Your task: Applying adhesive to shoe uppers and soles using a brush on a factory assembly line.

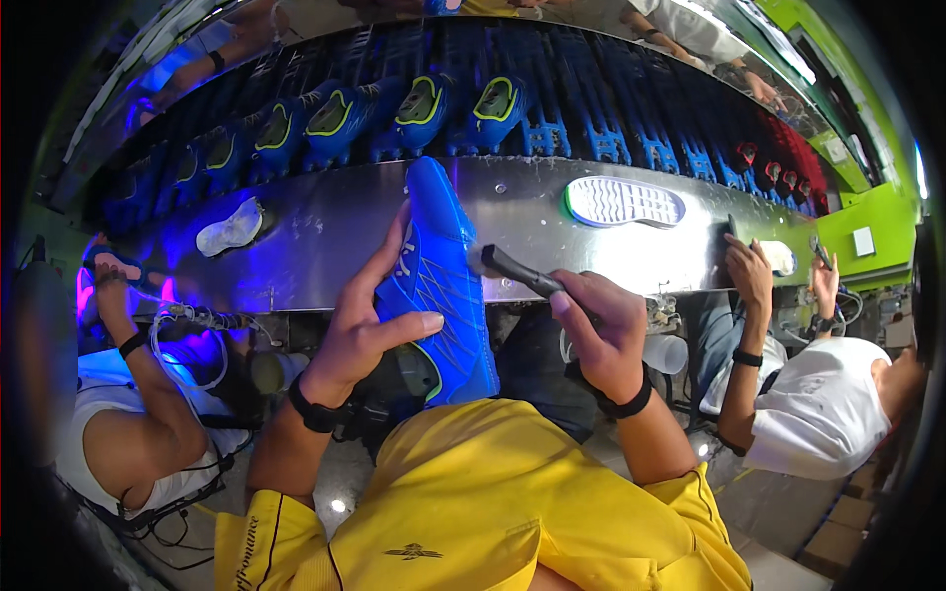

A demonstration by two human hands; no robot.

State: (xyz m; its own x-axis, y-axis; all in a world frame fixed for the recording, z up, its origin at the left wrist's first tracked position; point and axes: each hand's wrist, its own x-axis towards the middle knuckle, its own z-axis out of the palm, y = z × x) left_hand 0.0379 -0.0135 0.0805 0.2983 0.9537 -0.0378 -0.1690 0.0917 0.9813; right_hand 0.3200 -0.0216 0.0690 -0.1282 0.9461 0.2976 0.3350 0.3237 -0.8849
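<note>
A blue shoe upper (pixel 443 295) with thin crossing lines on its side is gripped by my left hand (pixel 370 320), thumb across it and fingers behind. Its toe points away from me, over the edge of the metal bench. My right hand (pixel 606 325) is closed round the dark handle of a brush (pixel 522 271). The brush tip is close to the shoe's right edge; whether it touches I cannot tell. A white shoe sole (pixel 626 202) with a wavy tread lies on the bench, beyond my right hand.
Behind the metal bench (pixel 325 236) runs a rack carrying blue shoes (pixel 424 103) with green-edged openings. A pale sole-shaped piece (pixel 230 229) lies at left. Co-workers in white shirts sit on both sides, one person's hand (pixel 751 266) at the bench on the right.
</note>
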